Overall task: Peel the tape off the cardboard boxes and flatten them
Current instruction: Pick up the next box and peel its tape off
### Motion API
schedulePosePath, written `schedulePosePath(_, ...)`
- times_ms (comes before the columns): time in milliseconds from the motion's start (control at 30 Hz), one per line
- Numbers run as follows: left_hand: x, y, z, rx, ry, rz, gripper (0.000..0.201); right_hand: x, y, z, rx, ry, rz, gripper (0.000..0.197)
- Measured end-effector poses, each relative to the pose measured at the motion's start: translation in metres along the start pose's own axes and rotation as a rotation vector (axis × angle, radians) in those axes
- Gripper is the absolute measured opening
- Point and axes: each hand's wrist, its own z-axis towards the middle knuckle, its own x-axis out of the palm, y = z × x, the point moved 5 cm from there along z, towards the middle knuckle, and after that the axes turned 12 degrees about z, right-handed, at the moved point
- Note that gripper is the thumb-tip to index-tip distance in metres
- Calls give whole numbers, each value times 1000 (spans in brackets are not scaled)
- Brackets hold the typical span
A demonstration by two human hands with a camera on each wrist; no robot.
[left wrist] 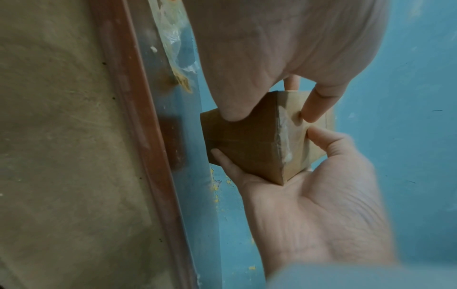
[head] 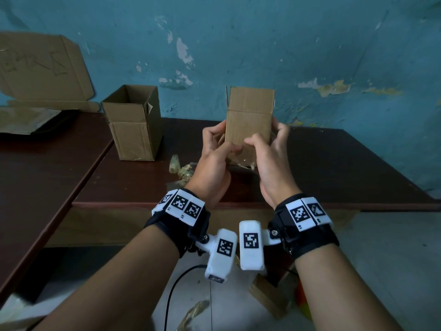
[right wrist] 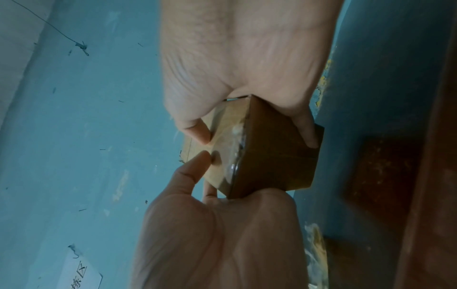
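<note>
Open box point(head: 133, 123) parked left on table point(head: 334, 163), likely queued. Left hand point(head: 216, 158) curled round held box point(head: 249, 120), bracing it above the table. Taped base point(left wrist: 294, 135) turned to the person; right hand point(head: 269, 158) gripping too, thumbs picking at tape.

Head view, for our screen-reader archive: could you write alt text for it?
Two hands, left and right, hold a small cardboard box upright above a dark table, thumbs on its near face. An open box stands to the left, crumpled tape lies near the wrists, and a peeling blue wall fills the background.
</note>
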Motion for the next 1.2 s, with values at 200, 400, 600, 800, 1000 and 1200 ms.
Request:
schedulePosePath(200,1,-2,-3,-9,14,-25,54,-1,1,-1,18,3,38,47)
schedulePosePath(400,3,-1,-4,-11,25,-43,49,-3,2,-1,-1,7,17,46)
schedulePosePath(600,3,0,-4,-15,27,-56,49,-4,2,-1,5,2,36,53)
schedulePosePath(800,2,-1,-4,-18,26,-48,46,-2,0,1,34,29,64,51)
schedulePosePath(1000,-1,-4,-3,-12,3,-58,48,-1,-4,2,27,90,45,60)
schedulePosePath(1200,-2,-4,-2,-29,-3,-72,50,1,-2,0,48,113,55,73)
